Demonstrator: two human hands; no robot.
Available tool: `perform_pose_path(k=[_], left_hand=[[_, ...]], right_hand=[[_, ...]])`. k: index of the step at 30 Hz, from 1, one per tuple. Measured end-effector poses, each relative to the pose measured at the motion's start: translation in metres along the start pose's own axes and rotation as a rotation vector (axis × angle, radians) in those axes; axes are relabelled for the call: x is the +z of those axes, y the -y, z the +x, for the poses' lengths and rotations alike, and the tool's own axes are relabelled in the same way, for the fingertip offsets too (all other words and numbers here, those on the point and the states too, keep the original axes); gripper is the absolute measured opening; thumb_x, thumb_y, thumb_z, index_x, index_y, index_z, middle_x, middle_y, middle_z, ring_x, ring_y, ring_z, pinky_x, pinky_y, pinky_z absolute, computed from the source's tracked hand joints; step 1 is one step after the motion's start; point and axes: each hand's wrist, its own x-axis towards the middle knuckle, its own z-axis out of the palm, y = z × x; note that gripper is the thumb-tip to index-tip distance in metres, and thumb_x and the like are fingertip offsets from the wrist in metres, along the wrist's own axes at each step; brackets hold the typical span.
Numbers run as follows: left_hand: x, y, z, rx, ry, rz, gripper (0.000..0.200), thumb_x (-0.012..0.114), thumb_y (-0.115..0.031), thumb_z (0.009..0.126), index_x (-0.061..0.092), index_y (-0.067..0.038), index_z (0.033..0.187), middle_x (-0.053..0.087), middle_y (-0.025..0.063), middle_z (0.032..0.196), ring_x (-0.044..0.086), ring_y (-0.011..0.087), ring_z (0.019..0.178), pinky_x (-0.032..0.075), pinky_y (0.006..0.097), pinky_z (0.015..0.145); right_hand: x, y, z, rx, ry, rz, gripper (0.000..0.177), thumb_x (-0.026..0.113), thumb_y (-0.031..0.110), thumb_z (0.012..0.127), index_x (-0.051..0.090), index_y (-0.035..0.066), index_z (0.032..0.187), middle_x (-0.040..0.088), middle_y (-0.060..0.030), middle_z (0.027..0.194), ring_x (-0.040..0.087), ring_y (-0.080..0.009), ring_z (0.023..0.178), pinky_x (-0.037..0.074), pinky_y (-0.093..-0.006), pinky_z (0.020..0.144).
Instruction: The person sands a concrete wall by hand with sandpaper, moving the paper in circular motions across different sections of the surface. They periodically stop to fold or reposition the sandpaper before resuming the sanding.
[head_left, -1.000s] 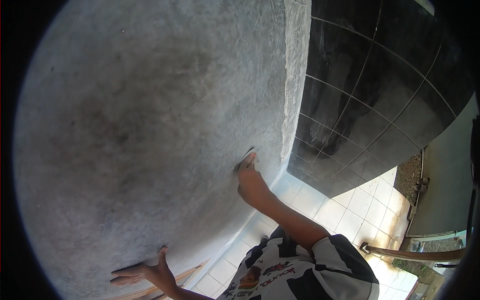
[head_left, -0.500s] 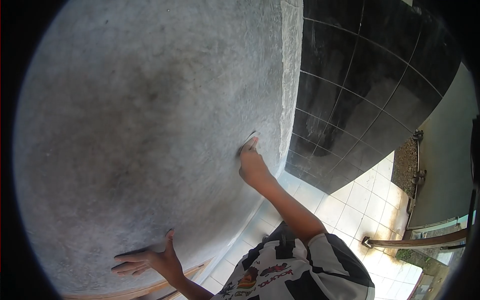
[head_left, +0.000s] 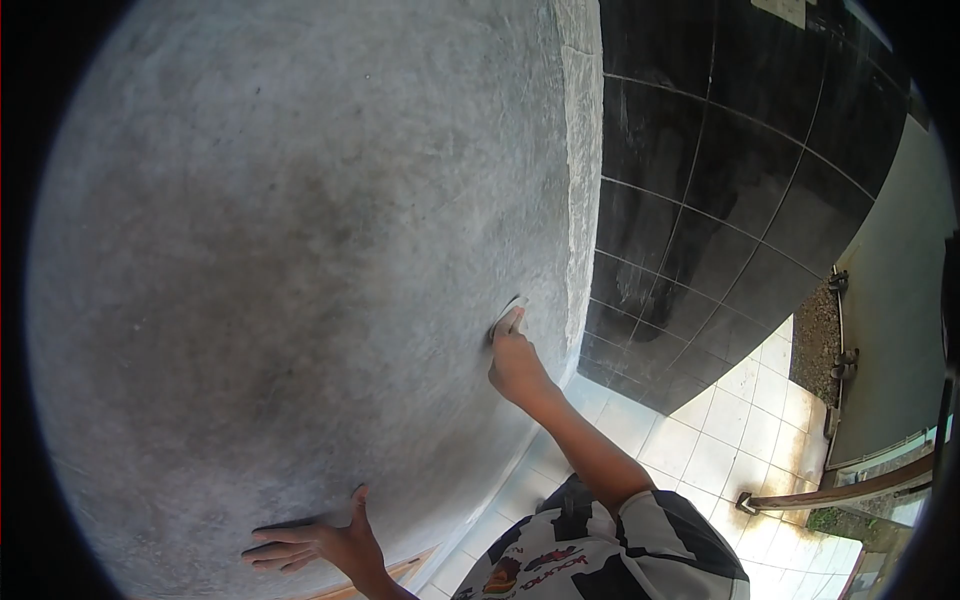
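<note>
My right hand point(head_left: 520, 368) is closed around a thin, pale, flat piece point(head_left: 519, 303), whose kind I cannot make out. It presses this piece against the grey plastered wall point(head_left: 300, 250), close to the wall's right edge. Lower down on the left, my left hand point(head_left: 335, 545) rests against the same wall with its fingers spread and thumb pointing up. Nothing is held in it. Darker smudges mark the middle of the grey surface.
A rough whitish strip point(head_left: 583, 130) runs along the corner beside black wall tiles point(head_left: 740, 130). White floor tiles point(head_left: 700, 430) lie below. A wooden post point(head_left: 840, 490) stands at the right, and a wooden frame point(head_left: 410, 570) shows under the wall.
The view has shifted, so wall, tiles and both hands appear lower in the picture. The hands keep nearly the same places on the wall, the right still gripping the flat piece.
</note>
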Motion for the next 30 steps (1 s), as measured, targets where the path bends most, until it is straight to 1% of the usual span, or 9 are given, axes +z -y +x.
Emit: perform_pose_path(k=[1,2,11,13,14,25,28,29,30], left_hand=[[0.004,0.005,0.001,0.021,-0.026,-0.042,0.167,0.083,-0.08,0.057,-0.024,-0.002,0.16,-0.032,0.0384,0.159,-0.027,0.0545,0.149,-0.005,0.0762,0.113],[0.005,0.01,0.001,0.042,-0.049,-0.08,0.17,0.08,-0.085,0.053,-0.023,-0.004,0.16,-0.037,0.0368,0.158,-0.036,0.0545,0.146,-0.012,0.0795,0.109],[0.014,0.02,0.003,0.071,-0.122,-0.023,0.168,0.08,-0.087,0.051,-0.018,-0.009,0.163,-0.033,0.0311,0.163,-0.029,0.054,0.15,-0.005,0.0809,0.111],[0.013,0.023,0.002,0.071,-0.128,-0.03,0.168,0.079,-0.088,0.051,-0.017,-0.009,0.163,-0.031,0.0312,0.163,-0.027,0.054,0.15,-0.004,0.0811,0.111],[0.015,0.021,0.003,0.061,-0.143,-0.048,0.168,0.078,-0.089,0.05,-0.017,-0.008,0.164,-0.03,0.0313,0.164,-0.026,0.054,0.151,-0.003,0.0812,0.111],[0.013,0.02,0.005,0.074,-0.131,-0.021,0.175,0.079,-0.089,0.043,-0.018,-0.006,0.163,-0.031,0.0338,0.162,-0.027,0.0538,0.15,-0.007,0.0776,0.113],[0.008,0.012,0.004,0.048,-0.102,-0.043,0.173,0.078,-0.089,0.046,-0.019,-0.006,0.162,-0.032,0.0341,0.161,-0.029,0.053,0.15,-0.009,0.0772,0.113],[0.006,0.012,0.003,0.049,-0.093,-0.057,0.172,0.078,-0.089,0.048,-0.019,-0.005,0.162,-0.033,0.0343,0.161,-0.03,0.0526,0.15,-0.01,0.0772,0.112],[0.005,0.013,0.003,0.048,-0.094,-0.062,0.172,0.078,-0.089,0.048,-0.019,-0.005,0.162,-0.033,0.0343,0.161,-0.03,0.0526,0.15,-0.01,0.0772,0.112]], right_hand=[[0.004,-0.005,0.001,-0.019,-0.047,-0.019,0.073,0.052,-0.012,0.077,0.018,-0.034,0.138,0.063,-0.0438,0.099,0.066,-0.0545,0.088,0.056,-0.0538,0.081],[-0.008,-0.013,0.014,0.052,0.072,0.042,0.088,0.06,-0.011,0.072,0.008,-0.036,0.139,0.027,-0.0617,0.138,0.058,-0.0602,0.117,0.055,-0.0472,0.1],[-0.004,-0.032,0.02,0.09,0.04,0.133,0.087,0.058,-0.013,0.072,0.007,-0.037,0.138,0.029,-0.0629,0.134,0.062,-0.0603,0.108,0.056,-0.0485,0.096],[0.0,-0.034,0.022,0.029,-0.096,0.097,0.076,0.051,-0.011,0.076,0.013,-0.036,0.137,0.063,-0.0425,0.093,0.067,-0.0538,0.086,0.057,-0.0517,0.078],[0.01,-0.027,0.014,-0.105,-0.206,-0.033,0.076,0.05,-0.012,0.076,0.013,-0.036,0.137,0.063,-0.0418,0.091,0.067,-0.0534,0.083,0.057,-0.0518,0.076],[0.002,-0.029,0.017,-0.044,-0.073,0.003,0.075,0.052,-0.009,0.076,0.015,-0.035,0.137,0.062,-0.0434,0.092,0.066,-0.0556,0.084,0.055,-0.0556,0.078],[-0.001,-0.104,0.056,-0.087,-0.149,0.154,0.041,0.05,-0.006,0.078,0.048,-0.015,0.118,0.064,-0.0346,0.084,0.067,-0.0508,0.085,0.055,-0.0515,0.073],[-0.029,-0.101,0.059,0.227,0.111,0.344,0.03,0.05,-0.006,0.08,0.049,-0.01,0.109,0.063,-0.033,0.08,0.067,-0.0502,0.082,0.054,-0.0498,0.071],[-0.026,-0.11,0.055,0.175,0.068,0.297,0.034,0.049,-0.007,0.08,0.049,-0.01,0.114,0.063,-0.0325,0.08,0.066,-0.0502,0.081,0.053,-0.0504,0.07]])
